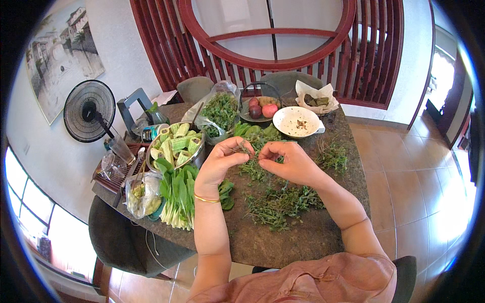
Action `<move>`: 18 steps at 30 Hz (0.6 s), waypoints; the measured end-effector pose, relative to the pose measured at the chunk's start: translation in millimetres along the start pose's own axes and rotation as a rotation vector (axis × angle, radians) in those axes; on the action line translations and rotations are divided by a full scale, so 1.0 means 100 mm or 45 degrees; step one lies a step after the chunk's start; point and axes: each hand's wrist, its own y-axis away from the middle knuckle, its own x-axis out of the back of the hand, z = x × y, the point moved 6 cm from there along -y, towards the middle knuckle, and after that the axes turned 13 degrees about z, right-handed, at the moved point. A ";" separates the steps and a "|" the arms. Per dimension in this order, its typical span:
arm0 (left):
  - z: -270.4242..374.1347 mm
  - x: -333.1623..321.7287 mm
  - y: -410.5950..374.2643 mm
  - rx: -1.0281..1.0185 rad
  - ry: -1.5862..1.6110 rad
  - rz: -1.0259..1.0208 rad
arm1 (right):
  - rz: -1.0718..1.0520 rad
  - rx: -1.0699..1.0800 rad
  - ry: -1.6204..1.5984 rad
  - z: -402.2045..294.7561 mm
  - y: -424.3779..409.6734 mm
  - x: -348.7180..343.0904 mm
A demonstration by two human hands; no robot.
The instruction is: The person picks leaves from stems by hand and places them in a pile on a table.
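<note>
My left hand (pixel 227 161), with a gold bangle at the wrist, pinches a small green sprig (pixel 246 147) between thumb and fingertips. Close on its right, my right hand (pixel 286 161) has thumb and index finger brought together; whether a bit of stem is between them I cannot tell. Both are raised over the stone-patterned table (pixel 261 246). Below them lies a heap of thin-stemmed leafy greens (pixel 280 206). More loose greens (pixel 252 170) lie under and beyond my fingers, and a smaller pile with thin stems (pixel 334 156) is at the right.
Leafy greens with pale stalks (pixel 178 197), a metal bowl of cut ridged gourds (pixel 200 149) and a plastic bag (pixel 144 197) stand left. Behind are a bag of greens (pixel 219 111), a fruit basket (pixel 261 118), a white bowl with brown scraps (pixel 295 117) and a paper-lined container (pixel 318 100).
</note>
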 end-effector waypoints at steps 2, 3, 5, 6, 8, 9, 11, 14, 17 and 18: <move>0.01 0.00 0.00 -0.004 -0.048 0.013 | 0.010 0.056 0.087 0.00 -0.04 -0.02; 0.01 -0.01 0.00 -0.008 -0.062 0.017 | 0.067 0.075 0.075 0.02 -0.05 0.00; -0.02 -0.02 -0.01 -0.003 -0.079 0.043 | 0.179 0.111 0.054 0.11 -0.08 0.01; -0.03 -0.02 -0.03 0.002 -0.083 0.064 | 0.217 0.145 0.075 0.13 -0.12 0.02; -0.03 -0.03 -0.04 0.009 -0.087 0.091 | 0.264 -0.005 -0.238 0.34 -0.18 -0.02; -0.04 0.00 -0.05 -0.004 -0.082 0.117 | 0.287 -0.077 -0.394 0.44 -0.22 -0.03; -0.06 0.08 -0.07 -0.038 -0.072 0.169 | 0.391 -0.293 -0.549 0.69 -0.35 0.06; -0.06 0.33 -0.10 -0.118 0.071 0.385 | 0.497 -0.200 -0.351 0.95 -0.57 0.17; -0.05 0.48 -0.08 -0.119 0.193 0.473 | 0.574 0.118 0.250 0.74 -0.71 0.15; -0.05 0.49 -0.08 -0.113 0.227 0.495 | 0.588 0.257 0.403 0.63 -0.73 0.12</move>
